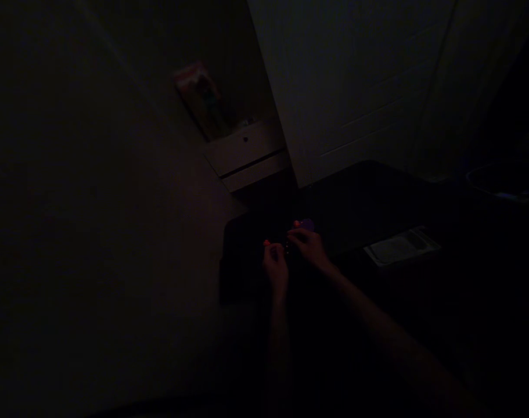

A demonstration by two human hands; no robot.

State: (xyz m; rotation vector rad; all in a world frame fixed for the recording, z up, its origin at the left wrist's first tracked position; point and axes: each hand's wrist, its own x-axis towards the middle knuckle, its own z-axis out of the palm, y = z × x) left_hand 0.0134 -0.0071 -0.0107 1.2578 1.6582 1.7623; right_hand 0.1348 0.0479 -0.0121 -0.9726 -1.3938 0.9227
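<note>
Though the frame is very dark, both forearms can be traced from the near edge up to the hands. Left hand (275,268) and right hand (310,247) sit close together over a dark surface (247,255). Left hand: fingers curled, a small red-orange piece (266,242) at the fingertips; whether it is pinched or only touched cannot be told. Right hand: fingers bent down onto a small purple object (306,224) with a red spot beside it; grip not resolvable.

Object lies just beyond the right fingertips, on the dark surface. Its long axis and which way it points cannot be read; it shows only as a dim blob.

Risk, as judged: with so little light, small pieces could slip from the fingers and be lost against the dark surface, or be misplaced by feel.

To the right, well apart, a pale printed sheet (401,247). Farther off, a light drawer front with a knob (245,152), a pinkish package (198,93) leaning above it, and a pale door (355,81).
</note>
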